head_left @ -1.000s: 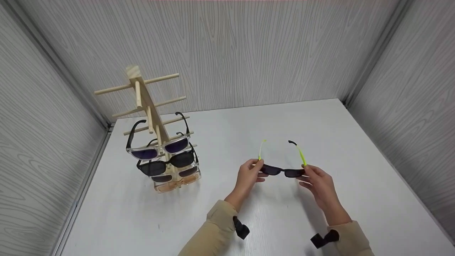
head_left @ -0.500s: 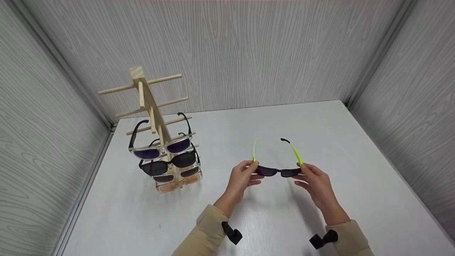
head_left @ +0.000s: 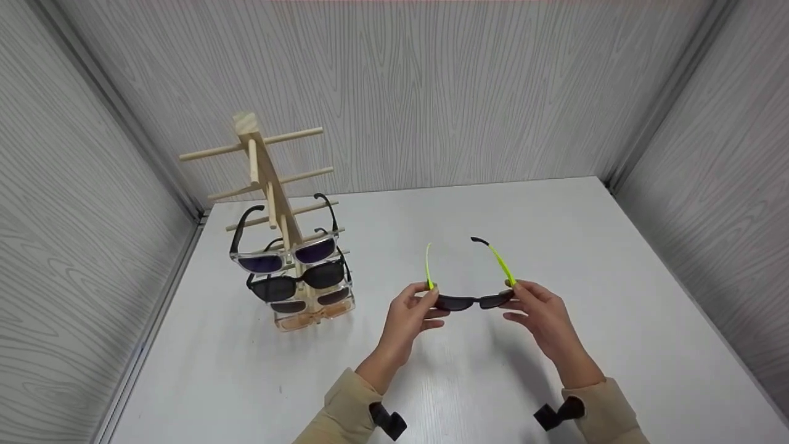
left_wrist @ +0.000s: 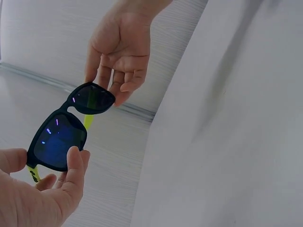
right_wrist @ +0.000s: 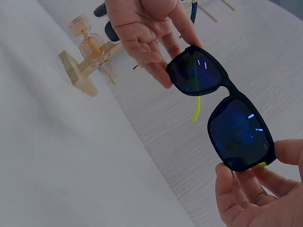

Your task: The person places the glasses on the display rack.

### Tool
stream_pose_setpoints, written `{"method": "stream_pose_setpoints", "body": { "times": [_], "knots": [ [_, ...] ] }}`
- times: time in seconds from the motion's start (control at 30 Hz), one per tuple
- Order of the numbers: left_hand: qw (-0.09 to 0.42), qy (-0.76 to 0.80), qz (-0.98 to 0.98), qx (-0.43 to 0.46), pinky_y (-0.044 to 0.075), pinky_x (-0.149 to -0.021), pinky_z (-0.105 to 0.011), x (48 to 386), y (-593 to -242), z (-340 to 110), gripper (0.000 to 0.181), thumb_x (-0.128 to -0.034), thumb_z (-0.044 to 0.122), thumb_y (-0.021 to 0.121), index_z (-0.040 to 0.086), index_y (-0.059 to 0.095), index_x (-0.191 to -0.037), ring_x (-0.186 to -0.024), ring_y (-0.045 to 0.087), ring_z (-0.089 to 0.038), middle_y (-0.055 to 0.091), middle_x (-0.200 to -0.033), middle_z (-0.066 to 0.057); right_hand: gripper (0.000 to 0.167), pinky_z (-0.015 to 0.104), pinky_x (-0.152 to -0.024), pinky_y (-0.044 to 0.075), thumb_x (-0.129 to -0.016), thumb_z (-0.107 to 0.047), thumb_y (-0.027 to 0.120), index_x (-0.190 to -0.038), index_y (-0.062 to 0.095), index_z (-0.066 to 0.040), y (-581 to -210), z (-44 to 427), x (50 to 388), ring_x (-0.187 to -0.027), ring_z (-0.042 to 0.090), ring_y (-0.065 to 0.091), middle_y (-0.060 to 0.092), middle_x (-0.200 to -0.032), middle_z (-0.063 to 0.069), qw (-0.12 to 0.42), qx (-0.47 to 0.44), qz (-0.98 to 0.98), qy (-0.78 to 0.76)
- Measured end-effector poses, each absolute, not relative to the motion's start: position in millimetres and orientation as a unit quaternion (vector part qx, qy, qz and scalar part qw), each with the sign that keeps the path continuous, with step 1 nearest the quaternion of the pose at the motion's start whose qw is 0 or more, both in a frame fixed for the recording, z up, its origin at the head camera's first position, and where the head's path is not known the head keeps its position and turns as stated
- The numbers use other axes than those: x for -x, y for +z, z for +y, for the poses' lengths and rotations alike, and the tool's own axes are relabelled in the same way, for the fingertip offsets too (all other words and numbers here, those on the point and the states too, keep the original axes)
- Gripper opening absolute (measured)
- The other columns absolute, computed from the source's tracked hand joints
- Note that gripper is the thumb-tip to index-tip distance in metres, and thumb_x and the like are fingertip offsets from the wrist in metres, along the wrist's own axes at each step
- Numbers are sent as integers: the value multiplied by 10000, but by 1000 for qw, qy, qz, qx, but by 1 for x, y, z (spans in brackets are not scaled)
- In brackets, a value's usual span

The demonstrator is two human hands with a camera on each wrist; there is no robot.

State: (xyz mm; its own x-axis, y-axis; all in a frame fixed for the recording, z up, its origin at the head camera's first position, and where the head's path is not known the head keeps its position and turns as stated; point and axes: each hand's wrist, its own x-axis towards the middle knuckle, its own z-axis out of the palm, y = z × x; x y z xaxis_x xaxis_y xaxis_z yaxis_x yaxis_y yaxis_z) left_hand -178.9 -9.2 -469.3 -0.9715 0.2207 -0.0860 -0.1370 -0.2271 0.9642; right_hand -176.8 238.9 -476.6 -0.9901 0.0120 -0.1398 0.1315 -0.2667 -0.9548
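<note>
A pair of black sunglasses [head_left: 455,303] with yellow-green temples is held up over the white table, temples unfolded and pointing away from the person. My left hand [head_left: 404,324] pinches the left corner of the frame between thumb and fingers. At the opposite corner, my right hand [head_left: 545,317] pinches the frame the same way. Dark lenses with bluish reflections fill both rims in the left wrist view, where the sunglasses [left_wrist: 59,139] slant between the hands. The right wrist view shows the sunglasses [right_wrist: 239,132] from the front.
To the left stands a wooden display rack [head_left: 271,179] with crosswise pegs. Several glasses hang on its lower part, among them clear-framed sunglasses [head_left: 262,264], black sunglasses [head_left: 274,288] and an orange-tinted pair [head_left: 296,322]. Wood-grain panels [head_left: 431,92] enclose the table [head_left: 524,216] at the back and sides.
Both hands have carried the sunglasses to the left, toward the rack, the left hand moving more than the right. The head view has shifted slightly. Both grips stay the same.
</note>
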Motion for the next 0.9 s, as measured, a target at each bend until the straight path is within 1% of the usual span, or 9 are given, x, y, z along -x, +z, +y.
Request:
{"method": "stream_pose_setpoints", "body": {
  "times": [0.27, 0.5, 0.77, 0.9],
  "knots": [
    [98, 782, 613, -46, 541, -744, -362, 168, -455, -21, 356, -924, 265, 590, 31, 537, -1187, -929, 647, -316, 634, -959, -175, 289, 400, -801, 512, -905, -210, 624, -1114, 607, -13, -464, 230, 177, -938, 283, 622, 626, -998, 125, 40, -22, 618, -785],
    [81, 778, 619, -74, 532, -772, -387, 156, -438, -35, 373, -925, 241, 592, 22, 515, -1216, -950, 636, -323, 614, -983, -193, 308, 408, -797, 513, -917, -167, 602, -1154, 584, 28, -451, 221, 177, -966, 325, 608, 617, -1014, 162, 41, 22, 606, -794],
    [75, 764, 635, -88, 528, -784, -393, 148, -423, -55, 404, -923, 226, 596, 9, 494, -1248, -952, 641, -282, 606, -1021, -186, 270, 400, -791, 514, -934, -123, 568, -1158, 576, 27, -438, 210, 179, -952, 290, 616, 625, -1026, 156, 64, 78, 600, -793],
    [73, 769, 628, -93, 530, -773, -408, 146, -415, -61, 413, -922, 211, 598, -2, 484, -1257, -972, 632, -307, 595, -1038, -209, 266, 385, -781, 518, -939, -132, 562, -1161, 577, 13, -430, 205, 181, -952, 277, 616, 623, -1027, 143, 68, 97, 601, -791]
  ]
}}
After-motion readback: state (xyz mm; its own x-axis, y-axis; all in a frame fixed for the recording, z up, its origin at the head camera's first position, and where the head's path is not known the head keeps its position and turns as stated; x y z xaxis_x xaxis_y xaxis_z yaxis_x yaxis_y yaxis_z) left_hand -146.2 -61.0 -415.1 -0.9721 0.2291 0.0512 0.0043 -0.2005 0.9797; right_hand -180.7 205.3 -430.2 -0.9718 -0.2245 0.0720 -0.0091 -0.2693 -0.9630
